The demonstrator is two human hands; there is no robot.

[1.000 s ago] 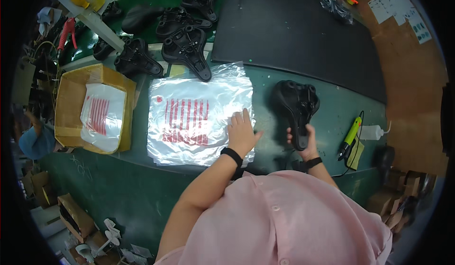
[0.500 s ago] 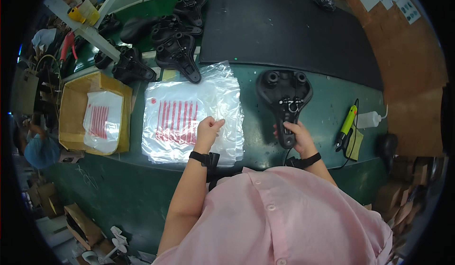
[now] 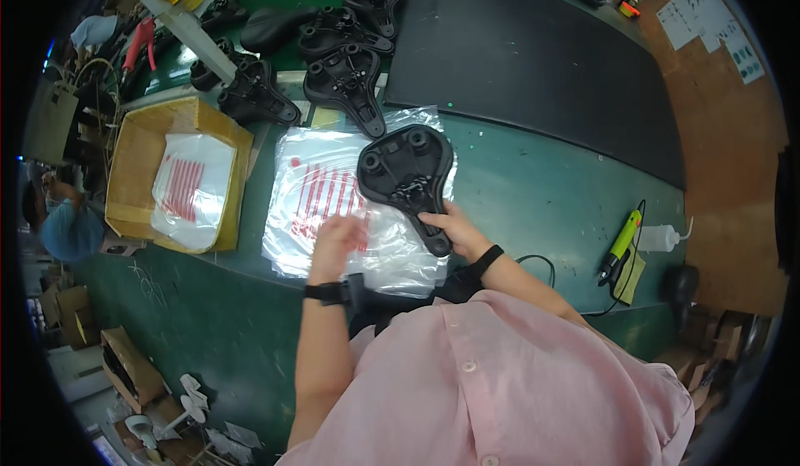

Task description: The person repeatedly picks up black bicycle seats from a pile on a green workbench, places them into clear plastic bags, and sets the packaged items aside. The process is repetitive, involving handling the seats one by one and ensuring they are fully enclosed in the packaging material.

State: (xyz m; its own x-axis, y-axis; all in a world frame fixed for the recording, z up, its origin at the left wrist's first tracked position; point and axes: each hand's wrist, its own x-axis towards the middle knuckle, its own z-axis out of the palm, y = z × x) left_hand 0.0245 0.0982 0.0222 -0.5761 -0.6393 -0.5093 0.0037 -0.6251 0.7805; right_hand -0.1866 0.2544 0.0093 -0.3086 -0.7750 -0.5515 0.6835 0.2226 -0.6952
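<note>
Black saddle [image 3: 406,174], underside up, grasped by right hand [image 3: 450,226] fingers; left hand [image 3: 336,245] blurred.

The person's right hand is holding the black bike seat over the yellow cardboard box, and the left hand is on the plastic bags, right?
Not quite. In the head view the right hand holds the black plastic bike seat over the stack of clear plastic bags with red print on the green table, not over the yellow cardboard box, which sits off to the left. The left hand is indeed on the bags.
</note>
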